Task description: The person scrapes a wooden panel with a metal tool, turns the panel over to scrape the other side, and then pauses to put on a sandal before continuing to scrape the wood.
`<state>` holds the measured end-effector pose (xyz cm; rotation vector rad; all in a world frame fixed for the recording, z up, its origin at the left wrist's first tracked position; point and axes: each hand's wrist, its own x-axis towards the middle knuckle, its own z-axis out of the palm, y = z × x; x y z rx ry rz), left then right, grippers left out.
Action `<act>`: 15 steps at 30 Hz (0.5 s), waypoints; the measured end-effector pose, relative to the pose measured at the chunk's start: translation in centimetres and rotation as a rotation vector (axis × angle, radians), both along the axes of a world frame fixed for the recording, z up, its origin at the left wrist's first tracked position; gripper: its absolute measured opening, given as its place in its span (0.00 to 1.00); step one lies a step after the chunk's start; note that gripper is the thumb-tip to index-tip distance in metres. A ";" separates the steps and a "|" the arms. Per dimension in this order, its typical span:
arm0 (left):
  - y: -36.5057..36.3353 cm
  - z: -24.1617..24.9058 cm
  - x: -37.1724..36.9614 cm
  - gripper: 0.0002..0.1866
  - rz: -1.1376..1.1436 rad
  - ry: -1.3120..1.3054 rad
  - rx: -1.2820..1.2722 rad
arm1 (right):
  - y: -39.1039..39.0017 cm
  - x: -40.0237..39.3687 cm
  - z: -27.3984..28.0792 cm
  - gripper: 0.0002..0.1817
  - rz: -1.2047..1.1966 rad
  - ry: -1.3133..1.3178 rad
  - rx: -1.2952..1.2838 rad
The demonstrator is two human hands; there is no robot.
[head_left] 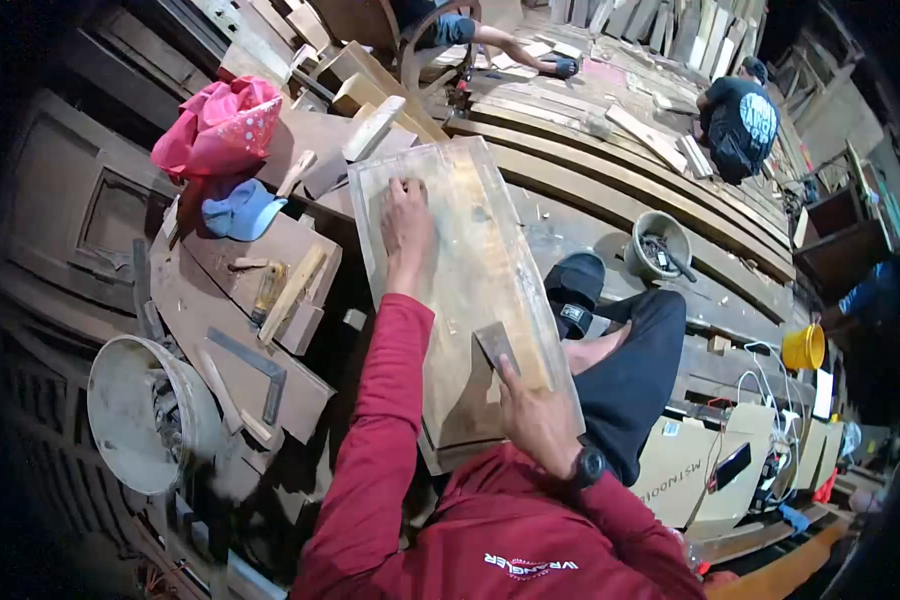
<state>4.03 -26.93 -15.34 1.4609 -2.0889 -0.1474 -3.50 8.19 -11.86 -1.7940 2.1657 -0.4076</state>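
A pale wooden panel [460, 240] with a narrow darker border lies across my lap, tilted in view. My left hand [407, 225] rests on its upper left part, fingers curled and pressed together against the wood. Whether something small is under those fingertips is hidden. Near the panel's lower right, my right hand [540, 415], with a watch at the wrist, grips a flat scraper [492, 345]. Its dull, wide blade lies on or just above the wood, and my fingers cover the rest.
Left of me, a bench holds a metal square [255, 370], a chisel [268, 290], a blue cap [243, 210] and a red bag [220, 125]. Buckets stand left [150, 415] and right [658, 245]. A person [742, 125] crouches at the back right; another's leg [515, 47] shows behind.
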 end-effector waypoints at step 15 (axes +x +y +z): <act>-0.9 -1.1 0.0 0.16 -0.018 0.012 -0.105 | 0.4 0.1 0.6 0.36 -0.008 -0.048 0.165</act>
